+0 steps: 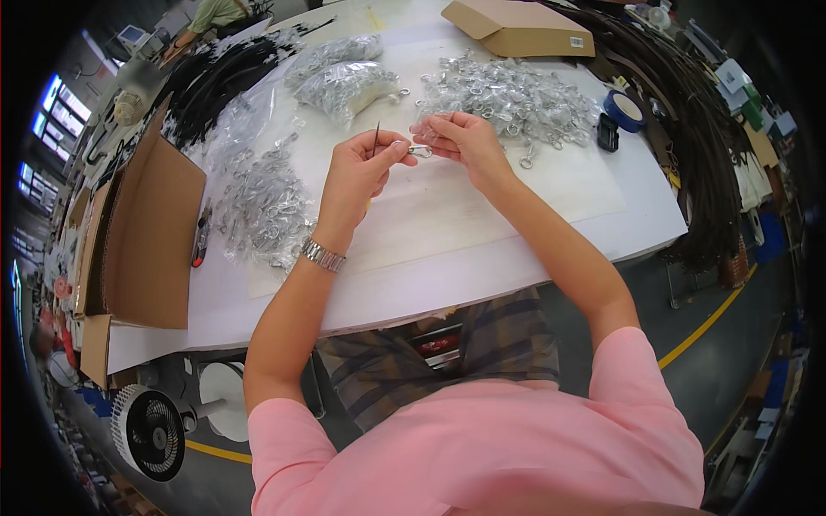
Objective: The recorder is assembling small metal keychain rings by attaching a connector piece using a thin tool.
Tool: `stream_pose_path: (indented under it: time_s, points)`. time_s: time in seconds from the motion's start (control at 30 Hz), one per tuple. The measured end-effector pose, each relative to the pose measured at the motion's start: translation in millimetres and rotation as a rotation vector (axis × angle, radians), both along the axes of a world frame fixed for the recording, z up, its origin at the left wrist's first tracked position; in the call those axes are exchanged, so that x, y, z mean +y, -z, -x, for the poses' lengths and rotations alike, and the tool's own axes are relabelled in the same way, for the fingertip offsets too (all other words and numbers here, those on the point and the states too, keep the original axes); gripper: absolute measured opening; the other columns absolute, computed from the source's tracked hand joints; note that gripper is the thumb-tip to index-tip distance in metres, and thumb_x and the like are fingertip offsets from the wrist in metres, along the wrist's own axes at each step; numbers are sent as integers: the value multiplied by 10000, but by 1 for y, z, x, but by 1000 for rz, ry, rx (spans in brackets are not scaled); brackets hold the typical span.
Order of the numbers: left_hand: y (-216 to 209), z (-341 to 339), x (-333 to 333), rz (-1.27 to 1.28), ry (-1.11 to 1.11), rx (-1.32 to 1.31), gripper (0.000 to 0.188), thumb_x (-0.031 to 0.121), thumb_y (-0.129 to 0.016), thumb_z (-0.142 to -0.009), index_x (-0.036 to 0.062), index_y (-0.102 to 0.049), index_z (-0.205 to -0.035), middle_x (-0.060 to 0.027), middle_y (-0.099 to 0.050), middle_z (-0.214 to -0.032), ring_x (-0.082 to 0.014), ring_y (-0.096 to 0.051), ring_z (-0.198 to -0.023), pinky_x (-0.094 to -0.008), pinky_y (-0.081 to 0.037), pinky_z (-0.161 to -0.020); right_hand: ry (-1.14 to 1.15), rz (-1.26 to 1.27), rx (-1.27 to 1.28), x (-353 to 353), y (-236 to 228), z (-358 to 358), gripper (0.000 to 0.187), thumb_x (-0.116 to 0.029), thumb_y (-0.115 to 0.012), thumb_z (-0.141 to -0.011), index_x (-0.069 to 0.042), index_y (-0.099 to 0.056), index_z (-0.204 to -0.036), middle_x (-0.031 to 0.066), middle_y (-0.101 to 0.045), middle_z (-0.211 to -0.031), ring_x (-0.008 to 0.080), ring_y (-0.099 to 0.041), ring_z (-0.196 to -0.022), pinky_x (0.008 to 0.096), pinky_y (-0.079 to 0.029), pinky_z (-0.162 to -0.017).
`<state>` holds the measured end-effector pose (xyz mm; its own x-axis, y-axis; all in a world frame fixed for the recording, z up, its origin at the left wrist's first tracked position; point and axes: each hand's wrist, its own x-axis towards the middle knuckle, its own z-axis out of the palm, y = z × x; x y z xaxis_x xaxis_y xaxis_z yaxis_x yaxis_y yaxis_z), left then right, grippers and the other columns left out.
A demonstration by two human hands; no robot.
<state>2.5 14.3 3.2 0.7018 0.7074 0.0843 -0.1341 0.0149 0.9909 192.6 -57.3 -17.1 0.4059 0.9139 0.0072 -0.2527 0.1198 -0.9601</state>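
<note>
Over the middle of the white table [413, 284], my two hands meet at a small silvery metal clasp [420, 151]. My left hand [366, 168] pinches it between thumb and fingers. A thin dark pointed tool [377, 136] also sticks up from that hand, and a bit of yellow shows below the palm. My right hand [469, 144] is closed, its fingertips on a crumpled clear plastic wrapper [423, 132] beside the clasp. Just beyond lies a heap of bagged metal clasps [508, 95]. Another pile of bagged clasps [262, 193] is left of my left wrist.
Full clear bags [348, 86] lie at the far middle. An open cardboard box [155, 232] stands at left, another box [520, 33] at the back. Blue tape [625, 112], a black object [607, 133], red-handled cutters [200, 236] and dark straps [688, 146] lie around. A fan [153, 433] stands below left.
</note>
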Motion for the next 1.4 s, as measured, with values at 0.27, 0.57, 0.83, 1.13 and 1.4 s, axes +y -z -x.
stream_pose_path:
  time_s: [0.27,0.57,0.83,1.13,1.4]
  points:
    - [11,5,-1,-239,-204,88,142,143,-689,-951,17,-699,-1016,-68,-765,-844,23,-378,-493,-171,-255,-429,-42,-18,8,3,9,10,180,-208,-639,-991,-33,-677,-1006,118,-762,-1040,169,-732,-949,301,-575,-858]
    - [9,3,-4,-329,-195,74,134,120,-674,-952,-8,-699,-983,-58,-764,-817,2,-556,-616,-187,-371,-521,-44,-18,17,3,9,14,182,-200,-624,-996,-27,-677,-1015,111,-760,-1040,168,-734,-936,298,-578,-854]
    - [12,5,1,-402,-282,88,118,88,-664,-947,-20,-696,-980,-65,-757,-823,-40,-675,-722,-187,-420,-551,-44,-16,23,3,7,14,211,-221,-619,-1004,-20,-681,-1019,116,-760,-1041,173,-735,-934,286,-582,-846]
    - [10,5,-1,-380,-271,113,146,102,-662,-960,-29,-681,-1021,-74,-745,-883,-120,-736,-890,-188,-472,-686,-92,0,56,2,7,13,226,-244,-597,-1026,-30,-663,-1061,144,-740,-1130,201,-721,-1029,324,-573,-934]
    - [7,3,-7,-380,-342,152,153,113,-656,-970,-16,-683,-1048,-35,-762,-864,6,-562,-656,-170,-376,-557,-148,-10,142,1,8,17,285,-207,-582,-1027,2,-628,-1214,127,-720,-1186,221,-723,-1063,323,-571,-940]
